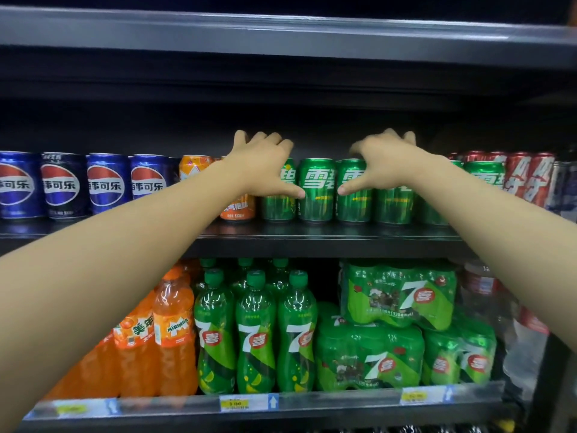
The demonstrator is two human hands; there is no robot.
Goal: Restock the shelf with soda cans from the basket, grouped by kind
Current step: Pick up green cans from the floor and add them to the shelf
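two hands, left hand [262, 164] and right hand [385, 162], clasp upright green cans [317, 189] mid-frame, thumbs pointing inward.

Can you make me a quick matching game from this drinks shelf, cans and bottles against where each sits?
Things:
1. blue cans
2. green cans
3. red cans
4. orange bottles

Places:
A. upper shelf, far right
B. lower shelf, left
C. upper shelf, far left
D. upper shelf, middle, under both hands

Pairs: 1-C, 2-D, 3-A, 4-B
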